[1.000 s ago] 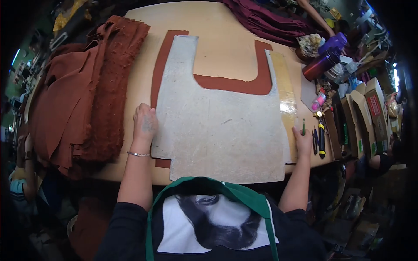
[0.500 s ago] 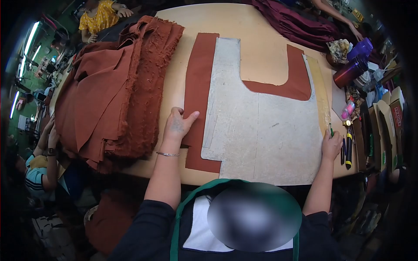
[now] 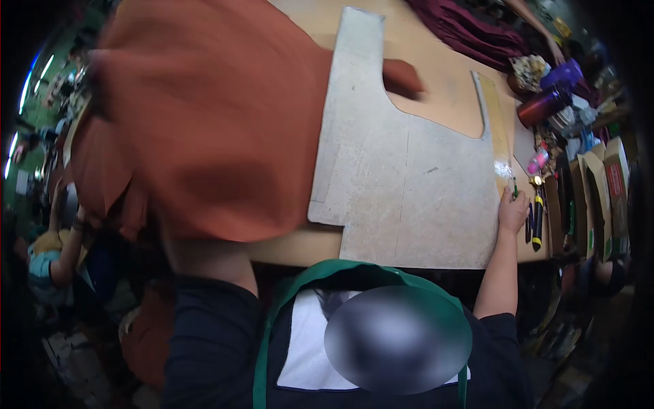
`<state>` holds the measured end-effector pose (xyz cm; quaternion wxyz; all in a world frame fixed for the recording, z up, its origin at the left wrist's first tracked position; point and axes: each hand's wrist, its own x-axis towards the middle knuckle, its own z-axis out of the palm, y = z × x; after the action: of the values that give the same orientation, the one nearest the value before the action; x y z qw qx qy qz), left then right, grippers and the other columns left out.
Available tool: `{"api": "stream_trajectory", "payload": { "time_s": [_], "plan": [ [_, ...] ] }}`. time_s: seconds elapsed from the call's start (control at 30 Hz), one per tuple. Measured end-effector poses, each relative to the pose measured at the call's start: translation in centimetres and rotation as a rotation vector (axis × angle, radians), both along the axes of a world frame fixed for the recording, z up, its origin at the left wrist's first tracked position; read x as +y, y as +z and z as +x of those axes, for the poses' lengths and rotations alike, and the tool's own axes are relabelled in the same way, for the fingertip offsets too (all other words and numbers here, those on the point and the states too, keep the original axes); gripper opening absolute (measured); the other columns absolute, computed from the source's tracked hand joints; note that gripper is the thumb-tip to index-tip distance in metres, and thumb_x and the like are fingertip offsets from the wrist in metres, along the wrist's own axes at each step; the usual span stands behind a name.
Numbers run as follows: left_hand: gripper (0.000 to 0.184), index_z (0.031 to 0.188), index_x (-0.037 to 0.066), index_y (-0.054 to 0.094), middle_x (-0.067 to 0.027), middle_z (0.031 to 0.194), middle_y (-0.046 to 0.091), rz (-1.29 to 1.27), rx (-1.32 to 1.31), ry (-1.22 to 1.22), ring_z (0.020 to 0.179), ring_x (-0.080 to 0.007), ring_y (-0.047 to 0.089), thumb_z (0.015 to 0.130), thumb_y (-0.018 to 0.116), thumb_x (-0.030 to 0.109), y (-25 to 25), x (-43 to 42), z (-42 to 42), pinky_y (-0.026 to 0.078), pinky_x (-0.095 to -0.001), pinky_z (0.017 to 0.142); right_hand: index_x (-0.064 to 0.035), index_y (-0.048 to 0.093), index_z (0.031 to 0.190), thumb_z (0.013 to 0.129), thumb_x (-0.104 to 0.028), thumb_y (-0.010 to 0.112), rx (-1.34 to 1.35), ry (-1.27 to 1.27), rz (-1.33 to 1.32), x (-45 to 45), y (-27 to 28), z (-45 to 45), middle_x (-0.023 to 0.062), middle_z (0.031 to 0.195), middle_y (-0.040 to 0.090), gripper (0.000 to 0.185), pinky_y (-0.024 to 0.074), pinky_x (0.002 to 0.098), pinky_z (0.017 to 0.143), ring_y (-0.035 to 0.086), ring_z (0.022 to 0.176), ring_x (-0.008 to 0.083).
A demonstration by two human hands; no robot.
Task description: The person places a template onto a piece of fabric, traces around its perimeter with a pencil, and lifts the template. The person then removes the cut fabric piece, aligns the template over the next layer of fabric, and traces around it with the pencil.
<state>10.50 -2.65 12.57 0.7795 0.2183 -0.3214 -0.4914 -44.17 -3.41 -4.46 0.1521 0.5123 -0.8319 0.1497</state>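
Observation:
A rust-red fabric piece (image 3: 225,123) billows up, blurred, over the left of the table, partly under the left edge of a large grey pattern board (image 3: 415,184). My left forearm (image 3: 211,262) reaches under this fabric, which hides the hand and fingers. At the board's right edge, my right hand (image 3: 513,211) is closed around a thin green pen-like tool (image 3: 516,189) and rests on the table side. The board lies flat, with a U-shaped cut-out at its far side. A small blurred end of rust-red fabric (image 3: 403,78) shows beside its upper arm.
A yellowish strip (image 3: 499,129) lies along the board's right arm. Maroon cloth (image 3: 470,31) is heaped at the far side. Bottles (image 3: 545,105), a yellow-black cutter (image 3: 538,221) and cardboard boxes (image 3: 603,191) line the right. Other people are at the left and far right.
The rust-red fabric under the board has been swept left and up, over the fabric stack. My left hand has gone from the board's left side to beneath it. The right hand stays near its place.

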Motion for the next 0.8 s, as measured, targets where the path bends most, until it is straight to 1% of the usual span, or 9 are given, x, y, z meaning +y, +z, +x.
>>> {"api": "stream_trajectory", "payload": {
  "time_s": [0.1, 0.17, 0.3, 0.4, 0.5, 0.6, 0.63, 0.73, 0.8],
  "plan": [
    [0.032, 0.099, -0.003, 0.054, -0.0091, 0.098, 0.057, -0.066, -0.008, 0.197, 0.088, -0.0198, 0.053, 0.073, 0.057, 0.017, 3.6, 4.7, 8.9, 0.042, -0.0313, 0.077, -0.0011, 0.053, 0.088, 0.078, -0.039, 0.052, -0.012, -0.011, 0.011, -0.2, -0.2, -0.2, 0.0209, 0.089, 0.053, 0.039, 0.0376, 0.0435, 0.078, 0.049, 0.087, 0.037],
    [0.034, 0.1, -0.002, 0.053, -0.0096, 0.099, 0.056, -0.07, -0.041, 0.392, 0.09, -0.0211, 0.052, 0.074, 0.056, 0.019, 6.1, 9.9, 16.1, 0.042, -0.0324, 0.078, -0.0005, 0.053, 0.087, 0.078, -0.039, 0.052, -0.016, -0.012, 0.017, -0.3, 0.0, -0.1, 0.0208, 0.089, 0.054, 0.04, 0.0374, 0.0438, 0.078, 0.049, 0.086, 0.0371],
    [0.037, 0.104, -0.001, 0.052, -0.0106, 0.103, 0.055, 0.022, -0.104, 0.84, 0.093, -0.0237, 0.051, 0.075, 0.054, 0.022, 9.3, 24.8, 28.4, 0.041, -0.0345, 0.08, -0.0008, 0.053, 0.089, 0.079, -0.04, 0.051, 0.0, 0.008, 0.03, -0.3, -0.5, -0.6, 0.0197, 0.089, 0.053, 0.04, 0.0373, 0.044, 0.077, 0.05, 0.085, 0.0369],
    [0.039, 0.107, -0.001, 0.051, -0.0114, 0.105, 0.054, 0.162, -0.121, 1.162, 0.095, -0.0256, 0.05, 0.076, 0.053, 0.024, 9.7, 38.2, 34.6, 0.04, -0.0361, 0.081, -0.0014, 0.052, 0.09, 0.08, -0.04, 0.051, 0.005, -0.019, 0.043, -0.2, -0.4, -1.0, 0.0195, 0.09, 0.053, 0.04, 0.0372, 0.0437, 0.076, 0.05, 0.085, 0.0365],
    [0.042, 0.109, 0.0, 0.05, -0.0121, 0.107, 0.053, 0.343, -0.091, 1.425, 0.097, -0.0276, 0.049, 0.077, 0.052, 0.027, 8.0, 50.3, 36.0, 0.039, -0.0378, 0.083, -0.0015, 0.052, 0.09, 0.08, -0.039, 0.05, 0.026, -0.038, 0.059, -0.3, -0.5, -0.7, 0.0196, 0.09, 0.052, 0.039, 0.0371, 0.0431, 0.077, 0.049, 0.086, 0.0361],
    [0.044, 0.112, 0.0, 0.048, -0.0129, 0.11, 0.051, 0.568, -0.009, 1.641, 0.099, -0.0295, 0.048, 0.078, 0.051, 0.029, 4.1, 60.2, 33.6, 0.038, -0.0394, 0.084, -0.0012, 0.052, 0.09, 0.08, -0.039, 0.05, 0.072, -0.036, 0.048, -0.4, -0.9, -1.1, 0.0197, 0.09, 0.052, 0.039, 0.0372, 0.0431, 0.076, 0.049, 0.086, 0.0364],
    [0.045, 0.113, 0.001, 0.048, -0.0128, 0.111, 0.051, 0.734, 0.094, 1.761, 0.101, -0.0297, 0.047, 0.078, 0.05, 0.03, 2.6, 62.6, 32.5, 0.038, -0.0409, 0.086, -0.0007, 0.051, 0.09, 0.08, -0.039, 0.05, 0.059, -0.032, 0.042, -0.4, -0.7, -0.9, 0.02, 0.091, 0.052, 0.039, 0.0371, 0.0434, 0.076, 0.049, 0.087, 0.0369],
    [0.046, 0.114, 0.001, 0.047, -0.0133, 0.113, 0.05, 0.929, 0.269, 1.813, 0.102, -0.0298, 0.047, 0.079, 0.05, 0.031, -2.6, 67.5, 28.3, 0.038, -0.0408, 0.086, -0.0015, 0.051, 0.089, 0.08, -0.042, 0.049, 0.082, -0.019, 0.014, -0.5, -1.2, -1.4, 0.0197, 0.089, 0.054, 0.041, 0.0392, 0.045, 0.072, 0.051, 0.085, 0.0375],
    [0.046, 0.114, 0.001, 0.047, -0.0136, 0.114, 0.049, 0.991, 0.337, 1.788, 0.103, -0.0298, 0.046, 0.079, 0.051, 0.031, -5.3, 68.8, 26.2, 0.037, -0.0408, 0.087, -0.0005, 0.051, 0.089, 0.08, -0.039, 0.049, 0.055, -0.023, -0.001, -0.6, -0.9, -0.9, 0.0199, 0.089, 0.052, 0.04, 0.0377, 0.0448, 0.074, 0.049, 0.086, 0.0374]
  ]
}}
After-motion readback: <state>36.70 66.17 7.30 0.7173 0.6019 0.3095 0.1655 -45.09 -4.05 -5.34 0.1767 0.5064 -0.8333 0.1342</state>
